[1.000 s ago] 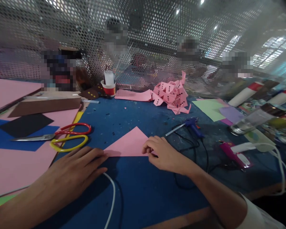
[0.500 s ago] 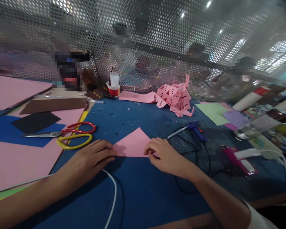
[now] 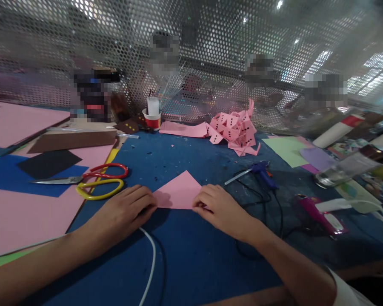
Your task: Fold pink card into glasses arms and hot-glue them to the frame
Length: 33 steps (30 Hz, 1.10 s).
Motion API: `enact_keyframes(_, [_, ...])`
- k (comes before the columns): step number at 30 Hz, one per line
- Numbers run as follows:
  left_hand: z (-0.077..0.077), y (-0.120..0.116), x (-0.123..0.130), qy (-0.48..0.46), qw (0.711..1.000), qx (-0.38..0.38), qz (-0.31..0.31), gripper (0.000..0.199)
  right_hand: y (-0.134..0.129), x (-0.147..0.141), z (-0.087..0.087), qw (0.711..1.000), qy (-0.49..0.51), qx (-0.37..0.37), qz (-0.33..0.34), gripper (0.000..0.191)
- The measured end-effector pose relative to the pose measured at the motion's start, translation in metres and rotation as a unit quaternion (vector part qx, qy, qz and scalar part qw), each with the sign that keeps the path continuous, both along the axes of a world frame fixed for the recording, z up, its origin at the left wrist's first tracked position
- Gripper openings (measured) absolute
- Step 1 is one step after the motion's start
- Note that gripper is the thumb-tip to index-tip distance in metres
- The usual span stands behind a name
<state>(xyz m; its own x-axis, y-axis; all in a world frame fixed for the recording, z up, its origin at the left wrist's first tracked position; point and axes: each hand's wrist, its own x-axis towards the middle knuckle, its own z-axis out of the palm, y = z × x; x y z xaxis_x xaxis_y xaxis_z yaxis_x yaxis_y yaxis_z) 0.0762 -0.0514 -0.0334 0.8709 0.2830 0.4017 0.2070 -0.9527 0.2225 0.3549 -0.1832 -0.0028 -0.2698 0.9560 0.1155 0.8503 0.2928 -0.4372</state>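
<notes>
A pink sheet of paper [image 3: 180, 191], folded to a triangle, lies on the blue tabletop [image 3: 191, 250] with its point facing away from me. My left hand [image 3: 132, 208] has its fingers closed on the paper's left corner. At the right corner, my right hand [image 3: 215, 208] pinches the paper between thumb and curled fingers. Both corners are hidden under the fingertips. Scissors [image 3: 98, 182] with one red and one yellow handle lie just beyond my left hand. A blue glue gun [image 3: 264, 174] with a clear stick rests past my right hand.
Folded pink paper pieces with dark dots [image 3: 232, 131] are heaped at the back, beside pink strips [image 3: 183, 129]. A paper cup [image 3: 152, 119] stands near the perforated screen [image 3: 204, 51]. Coloured sheets [image 3: 44, 216] lie left; a magenta device [image 3: 324, 216] and a clear jar [image 3: 347, 168] are right.
The fingers of my right hand have drawn together at the paper's right corner. My left fingers have curled in more at the left corner. The paper stays in place.
</notes>
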Motion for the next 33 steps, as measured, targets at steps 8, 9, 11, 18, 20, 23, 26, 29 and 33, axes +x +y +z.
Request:
enact_keyframes(8, [0.0001, -0.0018, -0.0009, 0.013, 0.998, -0.059, 0.025, 0.019, -0.0027, 0.0006, 0.0007, 0.999, -0.042, 0.01, 0.031, 0.016])
enact_keyframes(9, [0.0, -0.0018, -0.001, 0.016, 0.997, -0.068, 0.031, 0.019, -0.0031, 0.0007, 0.0009, 0.999, -0.038, 0.007, 0.03, 0.016])
enact_keyframes(11, [-0.0009, -0.001, -0.0014, 0.017, 0.995, -0.084, 0.045, 0.021, -0.0031, 0.0005, 0.0014, 0.999, -0.034, 0.0, 0.019, 0.016])
enact_keyframes(18, [-0.0041, 0.0048, -0.0019, -0.003, 0.994, -0.094, 0.064, 0.025, 0.0006, -0.003, 0.0034, 0.997, -0.023, -0.038, -0.06, 0.012])
enact_keyframes(20, [-0.003, 0.0053, -0.0018, -0.004, 0.993, -0.097, 0.066, 0.026, 0.0016, -0.0042, 0.0044, 0.996, -0.019, -0.047, -0.076, 0.01])
enact_keyframes(23, [-0.0018, 0.005, -0.0021, 0.001, 0.993, -0.098, 0.068, 0.027, 0.0023, -0.0048, 0.0054, 0.994, -0.018, -0.056, -0.09, 0.01])
enact_keyframes(26, [-0.0026, 0.0043, -0.0022, 0.006, 0.994, -0.087, 0.069, 0.027, 0.0019, -0.0036, 0.0053, 0.994, -0.012, -0.058, -0.092, 0.01])
enact_keyframes(29, [-0.0038, 0.0024, -0.0021, -0.005, 0.997, -0.064, 0.051, 0.027, 0.0014, -0.0013, 0.0058, 0.994, -0.007, -0.061, -0.091, 0.009])
enact_keyframes(33, [-0.0041, -0.0025, -0.0039, 0.007, 1.0, -0.03, 0.002, 0.037, 0.0017, 0.0012, 0.0095, 0.994, -0.01, -0.073, -0.083, 0.007])
